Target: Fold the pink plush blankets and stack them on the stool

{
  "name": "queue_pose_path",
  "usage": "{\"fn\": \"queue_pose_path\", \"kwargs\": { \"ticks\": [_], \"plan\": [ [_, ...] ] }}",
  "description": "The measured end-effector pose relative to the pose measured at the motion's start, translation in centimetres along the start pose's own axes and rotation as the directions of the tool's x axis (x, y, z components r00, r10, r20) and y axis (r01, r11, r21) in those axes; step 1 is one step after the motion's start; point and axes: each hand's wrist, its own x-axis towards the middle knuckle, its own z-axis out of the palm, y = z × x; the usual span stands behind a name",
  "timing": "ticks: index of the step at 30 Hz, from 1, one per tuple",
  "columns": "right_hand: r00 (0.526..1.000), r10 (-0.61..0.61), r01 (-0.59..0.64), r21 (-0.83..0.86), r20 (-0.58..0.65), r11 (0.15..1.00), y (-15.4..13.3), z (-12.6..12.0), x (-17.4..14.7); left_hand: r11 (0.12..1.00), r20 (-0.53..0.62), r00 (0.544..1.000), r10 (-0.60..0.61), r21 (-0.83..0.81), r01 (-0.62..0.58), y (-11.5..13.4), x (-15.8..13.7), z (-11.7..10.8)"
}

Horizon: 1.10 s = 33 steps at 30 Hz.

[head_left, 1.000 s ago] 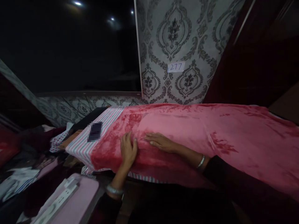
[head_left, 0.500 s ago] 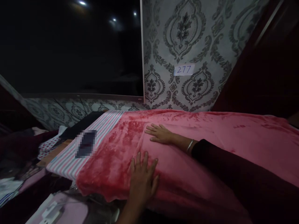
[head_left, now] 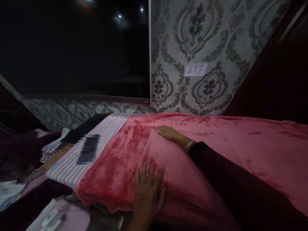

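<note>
So we've got both hands on this red-and-pink plush blanket [head_left: 108,170], which spreads out under them and runs well off to their right. Our left hand [head_left: 148,191] is the nearer one: palm down, released, fingers fanned out around the left edge of a smooth pink section [head_left: 173,160] of the blanket. Our right hand [head_left: 167,132] is farther out, also flat and released, fingers closer together, at that section's far left corner. There's a silver bracelet [head_left: 189,145] on that wrist, right by the dark sleeve [head_left: 216,170]. Left of both hands, a striped cloth [head_left: 68,168] pokes out past the blanket, with a dark pixelated object [head_left: 88,149] on it; we can't tell what it is. Beyond our right hand there's patterned wallpaper [head_left: 166,101] with a paper label [head_left: 195,69] reading 277, plus a big dark screen [head_left: 72,51] off to the left.
</note>
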Motion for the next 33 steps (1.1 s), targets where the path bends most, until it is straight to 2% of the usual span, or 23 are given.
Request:
{"fn": "queue_pose_path", "kwargs": {
  "ticks": [6, 9, 13, 15, 18, 21, 25, 29, 33],
  "plan": [
    [0.992, 0.123, -0.122, -0.083, 0.002, 0.989, -2.8, -2.0, -1.3, 1.0, -0.02, 1.0, -0.006, -0.008, 0.006, 0.1, 0.3, -0.3],
    [0.998, 0.067, -0.068, -0.101, -0.012, 0.993, -4.3, -2.2, -4.7, 0.999, 0.003, 1.0, -0.027, -0.044, 0.028, 0.1, 0.5, -0.5],
    [0.994, -0.107, 0.111, -0.108, 0.037, 0.988, -5.2, -1.4, -13.7, 0.994, 0.077, 0.996, -0.049, -0.096, 0.056, 0.2, 0.9, -0.8],
    [0.991, -0.133, 0.135, -0.118, 0.027, 0.984, -4.9, -0.7, -19.2, 0.992, 0.11, 0.992, -0.058, -0.106, 0.07, 0.2, 1.2, -1.0],
    [0.997, -0.051, 0.04, -0.176, -0.059, 0.984, -3.7, 0.7, -26.8, 0.989, 0.142, 0.987, -0.076, -0.117, 0.093, 0.5, 1.5, -1.3],
    [0.98, 0.079, -0.123, -0.247, -0.182, 0.961, -2.2, 2.3, -31.7, 0.986, 0.152, 0.984, -0.096, -0.124, 0.115, 0.8, 1.8, -1.5],
    [0.938, 0.122, -0.227, -0.31, -0.324, 0.923, -1.5, 4.3, -33.8, 0.982, 0.164, 0.981, -0.108, -0.135, 0.13, 1.1, 2.0, -1.7],
    [0.906, 0.071, -0.227, -0.338, -0.416, 0.913, -1.5, 5.4, -33.8, 0.985, 0.164, 0.981, -0.1, -0.126, 0.121, 0.7, 1.9, -1.9],
    [0.879, 0.035, -0.215, -0.331, -0.476, 0.919, -1.6, 5.4, -34.2, 0.991, 0.127, 0.99, -0.066, -0.106, 0.08, 0.7, 2.8, -2.7]
  ]
}}
